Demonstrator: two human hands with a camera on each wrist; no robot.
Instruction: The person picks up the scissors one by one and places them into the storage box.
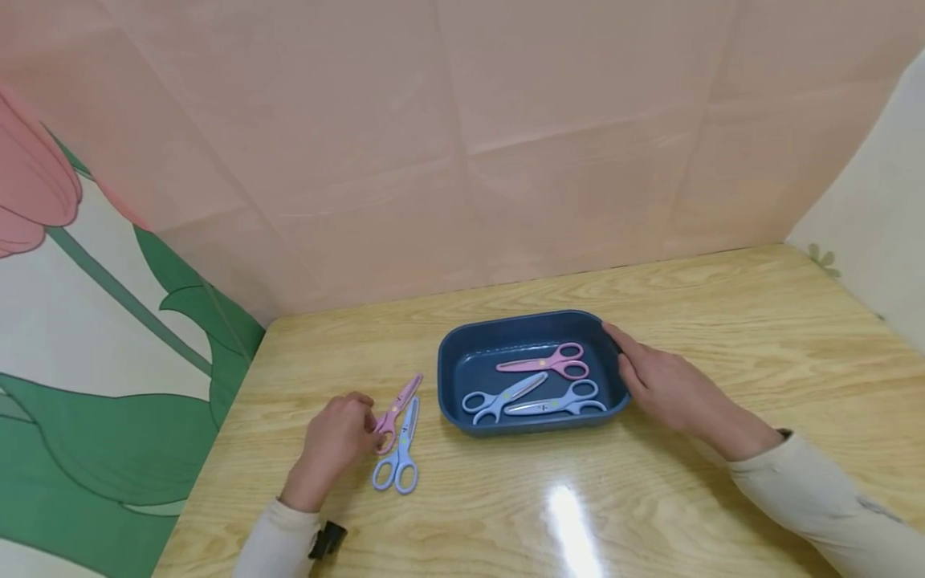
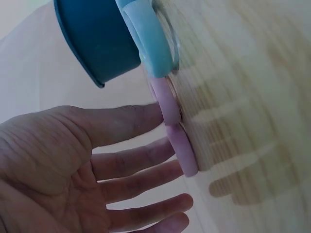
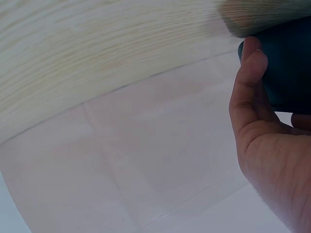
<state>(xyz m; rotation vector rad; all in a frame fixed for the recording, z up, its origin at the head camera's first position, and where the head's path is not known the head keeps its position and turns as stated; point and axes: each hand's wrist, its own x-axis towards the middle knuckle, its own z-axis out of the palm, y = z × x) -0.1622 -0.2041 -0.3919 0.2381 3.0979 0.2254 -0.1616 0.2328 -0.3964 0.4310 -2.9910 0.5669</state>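
Near the table's left side, my left hand [image 1: 340, 437] has its fingertips at the handle loops of the pink scissors [image 1: 400, 408], which lie on the table. In the left wrist view its thumb [image 2: 129, 121] touches the pink handle [image 2: 167, 102], with the other fingers spread and fairly straight. Beside them lie blue scissors [image 1: 401, 453], blades pointing away from me. My right hand [image 1: 668, 389] rests against the right end of a dark blue tray [image 1: 477, 429], its fingers along the outer wall. Inside the tray are pink scissors [image 1: 556, 364] and two blue scissors [image 1: 506, 395] [image 1: 560, 404].
The wood-grain table [image 1: 506, 514] meets a pink cloth backdrop [image 1: 462, 160] behind the tray. A tulip-print cloth [image 1: 108, 385] hangs at the left, and a pale wall [image 1: 867, 209] stands at the right. A black clip [image 1: 328, 540] sits by the left sleeve.
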